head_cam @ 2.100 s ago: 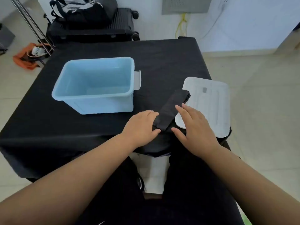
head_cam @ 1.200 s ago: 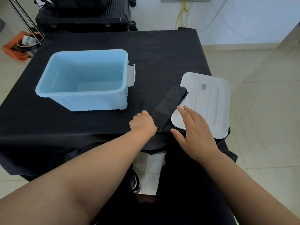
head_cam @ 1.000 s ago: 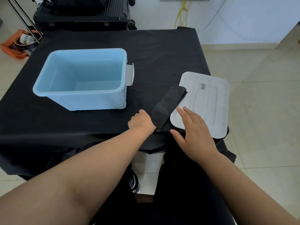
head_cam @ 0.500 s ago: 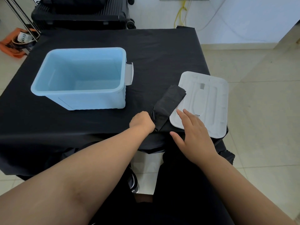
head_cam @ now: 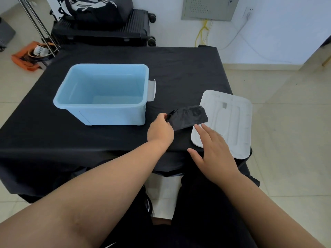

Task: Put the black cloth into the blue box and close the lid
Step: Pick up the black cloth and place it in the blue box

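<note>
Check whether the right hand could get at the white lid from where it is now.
Probably yes. The right hand is open and empty, its fingertips already over the near corner of the lid. The black cloth, held by the left hand, overlaps only the lid's far-left edge.

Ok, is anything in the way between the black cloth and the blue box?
Nothing visible. The left hand holds the black cloth just right of the blue box, which is open and looks empty. Its lid lies aside under the right hand.
</note>
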